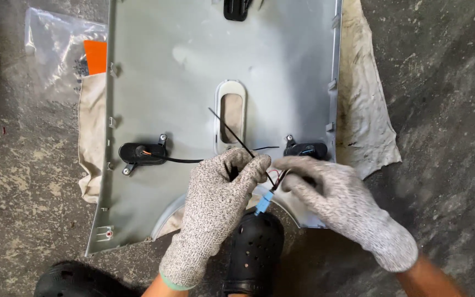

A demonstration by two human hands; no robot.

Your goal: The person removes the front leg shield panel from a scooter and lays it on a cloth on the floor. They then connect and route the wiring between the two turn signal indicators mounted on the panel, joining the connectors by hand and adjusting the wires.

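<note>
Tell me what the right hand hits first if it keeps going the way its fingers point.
The right hand points up-left; its fingertips nearly meet the left hand around thin black wires, so it would probably meet them first. Depth is uncertain.

1. The grey panel lies flat on the floor, and its upper middle is bare: a hand could pass freely there.
2. The long oval slot in the middle has a raised rim, which breaks the flat surface.
3. The left black fitting and the right black fitting stand up from the panel on bolted brackets, one to each side of the slot.
4. A black cable runs from the left fitting toward the middle, crossing the path along the panel's lower part.
5. The left hand and the right hand crowd the lower edge, with thin wires and a blue plug between them.
6. A black shoe blocks the approach from below.
7. The concrete floor to the right is open; a cloth lies flat there, and a plastic bag lies to the upper left.
</note>
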